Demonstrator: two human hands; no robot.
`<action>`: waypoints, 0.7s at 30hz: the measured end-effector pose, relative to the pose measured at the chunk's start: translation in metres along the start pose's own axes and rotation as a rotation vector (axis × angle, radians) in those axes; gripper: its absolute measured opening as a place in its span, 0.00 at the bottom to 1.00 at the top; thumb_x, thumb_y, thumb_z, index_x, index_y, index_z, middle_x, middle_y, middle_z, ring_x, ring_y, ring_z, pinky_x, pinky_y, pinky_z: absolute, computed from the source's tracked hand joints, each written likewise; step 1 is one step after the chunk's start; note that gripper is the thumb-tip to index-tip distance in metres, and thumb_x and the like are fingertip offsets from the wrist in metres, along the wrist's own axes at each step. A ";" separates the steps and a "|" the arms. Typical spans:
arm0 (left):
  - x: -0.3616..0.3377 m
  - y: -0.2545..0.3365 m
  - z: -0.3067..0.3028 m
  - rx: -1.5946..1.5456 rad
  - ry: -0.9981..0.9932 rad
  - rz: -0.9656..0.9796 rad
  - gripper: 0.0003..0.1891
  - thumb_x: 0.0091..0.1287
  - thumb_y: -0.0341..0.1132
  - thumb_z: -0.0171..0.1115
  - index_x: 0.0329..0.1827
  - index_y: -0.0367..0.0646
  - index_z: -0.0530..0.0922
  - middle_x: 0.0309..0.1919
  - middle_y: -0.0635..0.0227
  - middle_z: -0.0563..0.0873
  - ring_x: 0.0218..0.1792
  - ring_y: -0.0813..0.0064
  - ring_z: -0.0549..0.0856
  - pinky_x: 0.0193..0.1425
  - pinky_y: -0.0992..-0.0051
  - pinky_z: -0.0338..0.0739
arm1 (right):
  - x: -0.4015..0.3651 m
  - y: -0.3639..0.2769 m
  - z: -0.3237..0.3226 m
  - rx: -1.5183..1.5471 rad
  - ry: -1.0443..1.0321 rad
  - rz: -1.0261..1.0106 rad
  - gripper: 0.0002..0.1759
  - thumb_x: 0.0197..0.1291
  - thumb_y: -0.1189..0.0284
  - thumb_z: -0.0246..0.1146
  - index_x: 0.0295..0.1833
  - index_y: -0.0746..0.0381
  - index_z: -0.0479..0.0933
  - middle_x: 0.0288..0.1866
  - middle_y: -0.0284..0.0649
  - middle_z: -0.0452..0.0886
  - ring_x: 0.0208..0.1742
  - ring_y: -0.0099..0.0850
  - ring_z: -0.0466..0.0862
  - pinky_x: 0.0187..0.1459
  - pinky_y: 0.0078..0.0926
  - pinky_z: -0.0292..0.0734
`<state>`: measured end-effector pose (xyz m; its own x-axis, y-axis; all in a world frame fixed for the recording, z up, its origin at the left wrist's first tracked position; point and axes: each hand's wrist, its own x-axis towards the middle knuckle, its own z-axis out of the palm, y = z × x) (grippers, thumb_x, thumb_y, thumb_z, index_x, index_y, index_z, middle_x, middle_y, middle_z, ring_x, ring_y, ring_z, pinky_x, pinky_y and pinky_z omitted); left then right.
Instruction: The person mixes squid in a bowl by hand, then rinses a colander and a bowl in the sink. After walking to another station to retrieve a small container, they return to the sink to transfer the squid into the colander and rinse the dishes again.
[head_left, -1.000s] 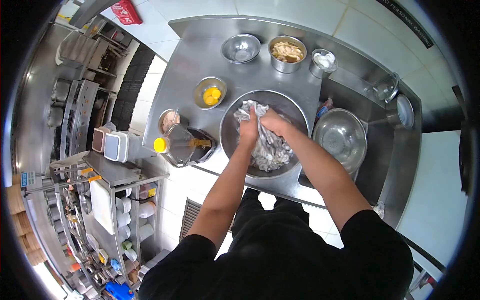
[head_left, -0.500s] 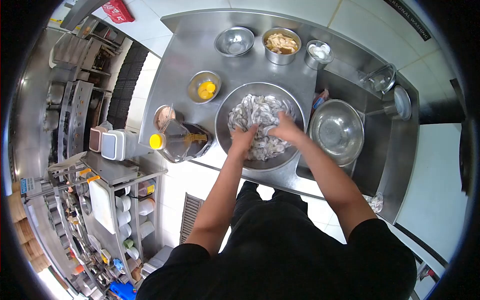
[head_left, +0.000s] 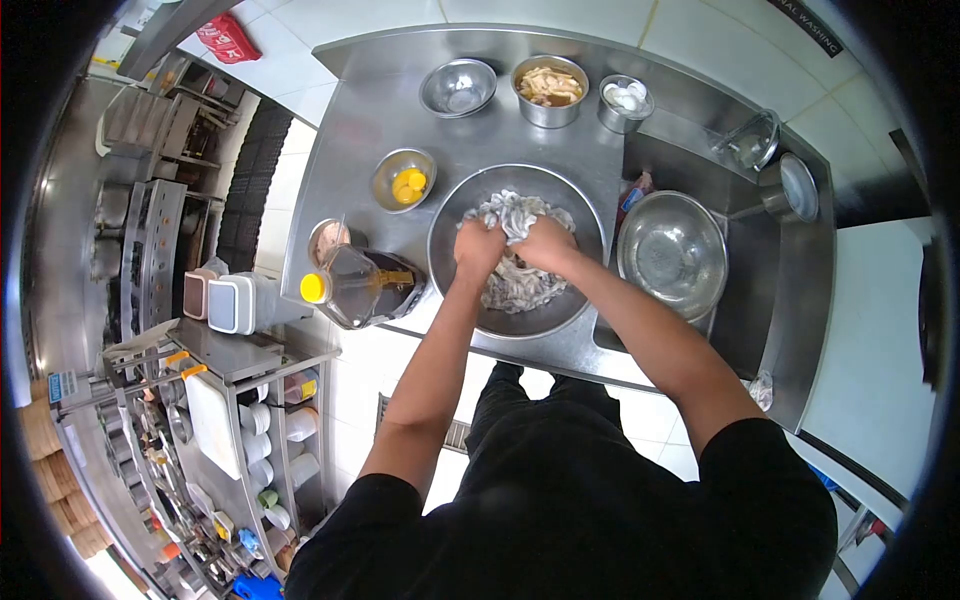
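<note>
A wide steel bowl (head_left: pixel 445 290) on the counter holds a heap of slippery grey-white pieces that look like raw peeled shrimp (head_left: pixel 525 285). My left hand (head_left: pixel 481 244) is closed around some of the shrimp on the heap's left side. Beside it, my right hand (head_left: pixel 546 243) is likewise curled shut on shrimp, with a bunch pushed up between the two hands. Most fingertips are hidden among the pieces. Left of the bowl stands a large clear jug (head_left: pixel 360 285) with a yellow cap and dark liquid low inside.
Behind are a bowl with egg yolks (head_left: pixel 408 186), a steel bowl (head_left: pixel 458 88), a pot of pale yellowish strips (head_left: pixel 549 90) and a cup of white pieces (head_left: pixel 627 100). A pinkish-filled container (head_left: pixel 330 238) sits by the jug. At right, a steel basin (head_left: pixel 672 255) rests in the sink (head_left: pixel 770 300).
My fingers were spread over the shrimp and have now closed on them. Both hands moved slightly up toward the far side of the bowl, gathering the heap between them.
</note>
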<state>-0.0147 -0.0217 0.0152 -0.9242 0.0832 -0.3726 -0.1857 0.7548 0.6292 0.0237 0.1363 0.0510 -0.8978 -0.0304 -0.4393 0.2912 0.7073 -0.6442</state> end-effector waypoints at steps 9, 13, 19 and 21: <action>-0.002 0.019 0.020 0.280 -0.058 0.098 0.38 0.65 0.59 0.62 0.70 0.37 0.72 0.65 0.33 0.76 0.67 0.37 0.76 0.71 0.54 0.72 | -0.086 0.010 -0.002 0.611 0.090 0.377 0.66 0.54 0.51 0.76 0.83 0.68 0.41 0.81 0.61 0.56 0.80 0.56 0.61 0.74 0.57 0.62; 0.011 -0.003 0.037 0.049 -0.165 -0.061 0.43 0.71 0.66 0.50 0.71 0.30 0.71 0.67 0.33 0.75 0.68 0.36 0.74 0.72 0.54 0.70 | -0.050 0.020 0.044 1.290 0.061 0.517 0.54 0.58 0.51 0.74 0.80 0.64 0.55 0.77 0.48 0.67 0.72 0.44 0.73 0.60 0.60 0.76; 0.005 0.005 0.007 -0.350 -0.207 -0.309 0.42 0.74 0.64 0.51 0.67 0.26 0.75 0.63 0.38 0.81 0.66 0.46 0.79 0.67 0.61 0.73 | 0.024 0.024 0.072 1.801 -0.136 0.378 0.21 0.68 0.63 0.67 0.59 0.66 0.79 0.50 0.45 0.87 0.48 0.38 0.88 0.51 0.42 0.84; -0.004 0.006 0.000 -0.369 -0.044 -0.124 0.35 0.74 0.58 0.57 0.61 0.27 0.79 0.56 0.42 0.85 0.58 0.52 0.84 0.61 0.63 0.76 | 0.041 0.028 0.078 1.816 -0.167 0.257 0.18 0.68 0.64 0.67 0.56 0.66 0.80 0.47 0.44 0.87 0.43 0.38 0.88 0.45 0.41 0.85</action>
<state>-0.0120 -0.0173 0.0201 -0.8736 0.0394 -0.4851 -0.4101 0.4771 0.7773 0.0203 0.0994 -0.0341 -0.7736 -0.1991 -0.6016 0.4559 -0.8342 -0.3102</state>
